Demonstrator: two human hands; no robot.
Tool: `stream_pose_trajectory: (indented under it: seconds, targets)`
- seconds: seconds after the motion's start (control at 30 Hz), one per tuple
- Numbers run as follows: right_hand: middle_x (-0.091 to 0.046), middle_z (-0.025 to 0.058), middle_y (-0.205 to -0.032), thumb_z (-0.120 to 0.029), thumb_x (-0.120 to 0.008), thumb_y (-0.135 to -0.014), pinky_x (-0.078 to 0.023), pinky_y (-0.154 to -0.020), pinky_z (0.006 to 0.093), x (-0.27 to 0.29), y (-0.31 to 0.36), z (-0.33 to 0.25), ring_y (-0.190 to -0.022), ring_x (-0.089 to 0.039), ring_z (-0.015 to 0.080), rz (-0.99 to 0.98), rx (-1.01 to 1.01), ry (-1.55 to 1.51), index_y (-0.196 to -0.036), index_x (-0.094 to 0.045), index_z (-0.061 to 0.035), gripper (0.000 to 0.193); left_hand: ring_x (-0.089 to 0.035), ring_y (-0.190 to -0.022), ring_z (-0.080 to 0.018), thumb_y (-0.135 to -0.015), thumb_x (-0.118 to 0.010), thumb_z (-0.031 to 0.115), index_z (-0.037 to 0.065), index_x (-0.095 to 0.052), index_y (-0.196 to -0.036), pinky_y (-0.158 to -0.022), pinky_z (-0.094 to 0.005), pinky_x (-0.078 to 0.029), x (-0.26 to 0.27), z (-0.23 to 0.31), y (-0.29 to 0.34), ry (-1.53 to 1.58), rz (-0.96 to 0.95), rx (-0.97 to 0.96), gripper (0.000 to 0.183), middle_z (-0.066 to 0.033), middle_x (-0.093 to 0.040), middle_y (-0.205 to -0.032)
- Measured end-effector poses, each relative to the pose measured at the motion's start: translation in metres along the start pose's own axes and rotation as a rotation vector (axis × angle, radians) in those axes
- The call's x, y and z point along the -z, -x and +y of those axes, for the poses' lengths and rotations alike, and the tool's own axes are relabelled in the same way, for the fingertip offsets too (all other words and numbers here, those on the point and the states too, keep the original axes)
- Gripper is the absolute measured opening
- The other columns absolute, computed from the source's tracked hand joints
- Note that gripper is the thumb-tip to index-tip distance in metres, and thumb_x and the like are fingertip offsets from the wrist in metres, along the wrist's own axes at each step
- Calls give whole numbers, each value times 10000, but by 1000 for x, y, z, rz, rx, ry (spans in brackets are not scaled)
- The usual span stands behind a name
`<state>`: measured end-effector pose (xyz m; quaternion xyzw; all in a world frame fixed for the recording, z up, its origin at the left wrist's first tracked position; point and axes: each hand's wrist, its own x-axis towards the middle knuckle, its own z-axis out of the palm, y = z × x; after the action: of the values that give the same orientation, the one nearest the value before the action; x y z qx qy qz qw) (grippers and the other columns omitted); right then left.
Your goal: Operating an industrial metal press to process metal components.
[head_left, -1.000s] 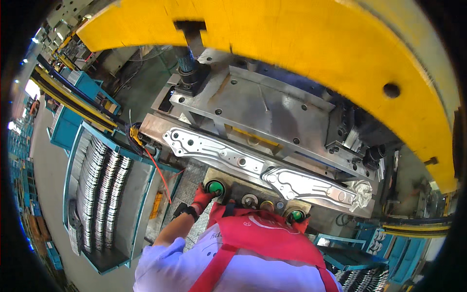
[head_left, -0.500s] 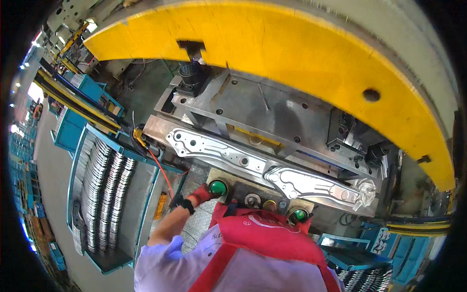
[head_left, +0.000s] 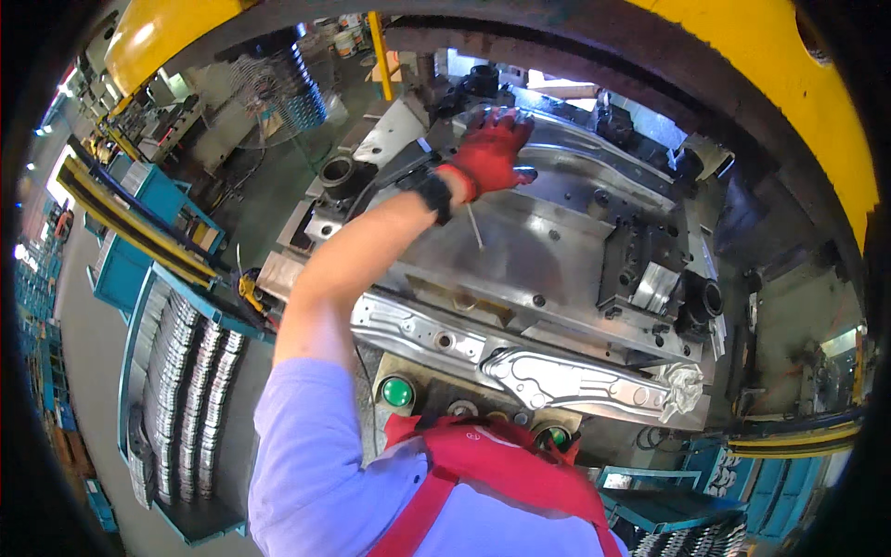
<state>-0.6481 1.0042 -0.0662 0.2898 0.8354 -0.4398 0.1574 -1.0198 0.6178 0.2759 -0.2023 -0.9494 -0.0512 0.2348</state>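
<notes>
My left hand (head_left: 495,156), in a red glove with fingers apart, reaches deep over the lower die (head_left: 520,255). Its fingertips are beside a long, curved stamped metal panel (head_left: 594,144) at the back of the die; whether they touch it I cannot tell. My right hand (head_left: 568,452), also red-gloved, is mostly hidden by my red apron, next to the right green push button (head_left: 555,434). The left green push button (head_left: 397,391) is uncovered. Two shaped metal panels, a left one (head_left: 408,323) and a right one (head_left: 580,379), lie along the ledge before the die.
A crumpled clear wrap (head_left: 684,390) lies at the ledge's right end. Dark guide posts (head_left: 701,302) stand on the die's corners. The yellow press frame (head_left: 770,56) arches overhead. Blue racks of stacked metal parts (head_left: 190,399) stand left, with another rack (head_left: 673,497) lower right.
My left hand has left the left green button and now stretches forward over the die. The yellow beam no longer covers the die's back, so the panel there shows.
</notes>
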Motion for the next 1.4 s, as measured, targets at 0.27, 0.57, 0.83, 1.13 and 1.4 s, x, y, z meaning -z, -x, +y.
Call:
stream_pose_trajectory:
  seconds: [0.27, 0.57, 0.83, 1.13, 1.4]
  targets:
    - [-219, 287, -1390, -392, -821, -537, -212, -1081, 411, -12, 8, 11, -1307, -221, 382, 103, -4, -3, -1403, -108, 8, 1192, -367, -1210, -380, -535, -694, 632, 86, -424, -1279, -996, -477, -286, -60, 5, -121, 136, -413, 40, 961, -206, -413, -1283]
    - [-242, 305, -1368, -380, -798, -583, -257, -1056, 432, -5, 17, -14, -1264, -277, 417, 94, -13, 12, -1395, -124, 33, 1133, -544, -984, -347, -555, -675, 633, 22, -556, -1110, -879, -429, -404, 11, 3, -76, 114, -18, -73, 834, -208, -572, -1036]
    - [-273, 231, -1316, -345, -733, -695, -267, -1007, 387, 14, 8, -11, -1227, -262, 343, -175, 101, -151, -1361, -254, -23, 882, -419, -1123, -364, -533, -742, 505, 63, -406, -1272, -992, -470, -268, 71, -3, 126, 179, 111, -121, 925, -187, -468, -1173]
    - [-653, 94, -955, -203, -683, -777, -477, -764, 296, 86, -13, -47, -869, -616, 194, -138, 256, -50, -1180, -533, -50, 456, -345, -1232, -351, -473, -789, 396, 67, -386, -1287, -1057, -527, -185, 48, -7, 286, 45, -453, 61, 966, -154, -425, -1264]
    - [-276, 194, -1389, -404, -822, -457, -153, -1074, 501, 92, -11, -178, -1301, -224, 373, 132, 1008, 965, -1362, -248, -26, 1136, -289, -1292, -328, -511, -783, 374, 90, -335, -1333, -1075, -531, -147, -12, -39, 307, -51, -677, 155, 978, -133, -388, -1335]
